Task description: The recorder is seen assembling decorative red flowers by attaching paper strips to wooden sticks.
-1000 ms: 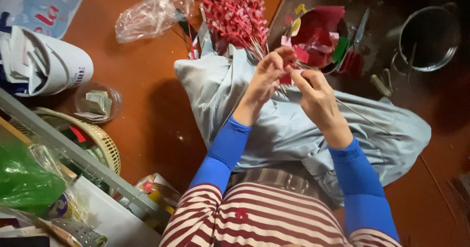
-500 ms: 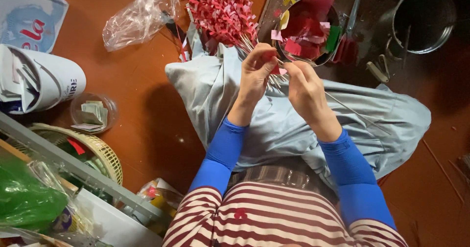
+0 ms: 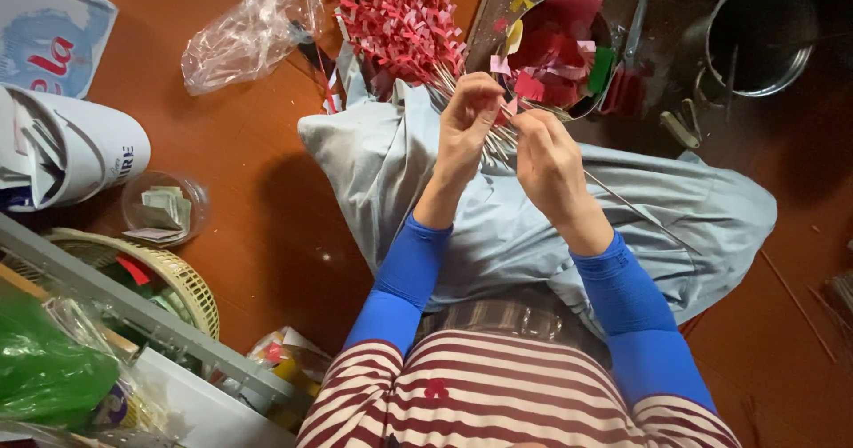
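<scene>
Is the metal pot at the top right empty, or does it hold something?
Seemingly empty: the metal pot stands upright, and its dark inside shows only one thin stick-like thing; the bottom is too dark to be sure.

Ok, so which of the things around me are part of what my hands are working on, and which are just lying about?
In use:
left hand and right hand, pinching a thin stick with a red paper bit
bundle of red-tipped sticks
bowl of coloured paper scraps

Lying about:
clear plastic bag
metal pot
woven basket
small clear tub of folded papers
</scene>
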